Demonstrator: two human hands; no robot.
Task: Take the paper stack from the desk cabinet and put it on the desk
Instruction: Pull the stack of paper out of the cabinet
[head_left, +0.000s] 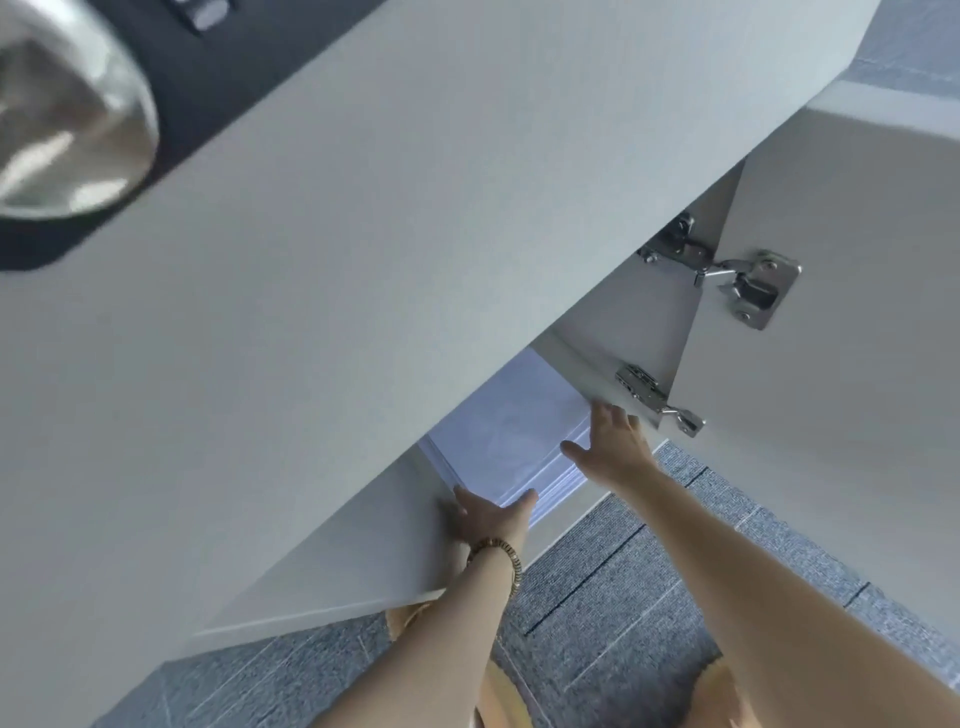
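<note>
Paper stack (511, 431) inside desk cabinet (613, 322), both hands at its corners, desk (363, 234) overhanging

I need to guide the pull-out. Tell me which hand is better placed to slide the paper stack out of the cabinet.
Neither alone: it likely needs both. The left hand is at the paper stack's near left corner, the right hand at its right edge. If one must lead, the left looks better placed to draw it forward.
</note>
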